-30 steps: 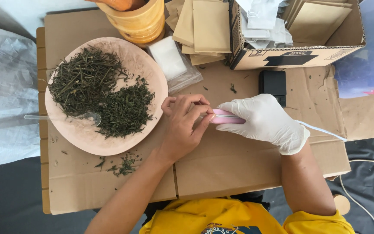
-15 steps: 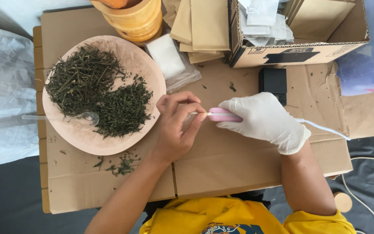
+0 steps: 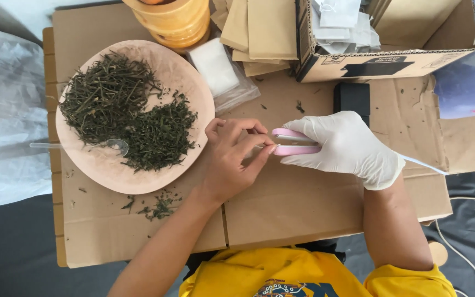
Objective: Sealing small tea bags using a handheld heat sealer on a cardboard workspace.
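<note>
My right hand (image 3: pixel 347 147), in a white glove, grips a pink clamp-like tool (image 3: pixel 293 142) with a thin white cord (image 3: pixel 424 165) trailing off to the right. My bare left hand (image 3: pixel 231 159) lies just left of it. Its thumb and fingers pinch a small pale piece at the tool's tip, mostly hidden by the fingers. Both hands rest over flattened brown cardboard (image 3: pixel 303 209). A pink plate (image 3: pixel 193 88) of dried green herbs (image 3: pixel 122 113) sits to the left, with a clear plastic spoon (image 3: pixel 78 146) lying on it.
Behind the hands are a small black box (image 3: pixel 352 99), an open cardboard box (image 3: pixel 391 58) holding white bags, a stack of brown paper envelopes (image 3: pixel 259 27), a clear pack of white sachets (image 3: pixel 218 69) and stacked orange bowls (image 3: pixel 174 19). Herb crumbs (image 3: pixel 158 208) lie near the plate.
My left hand has drawn back off the pink tool, and its fingers now pinch at the tool's tip. The right hand has stayed nearly still on the tool.
</note>
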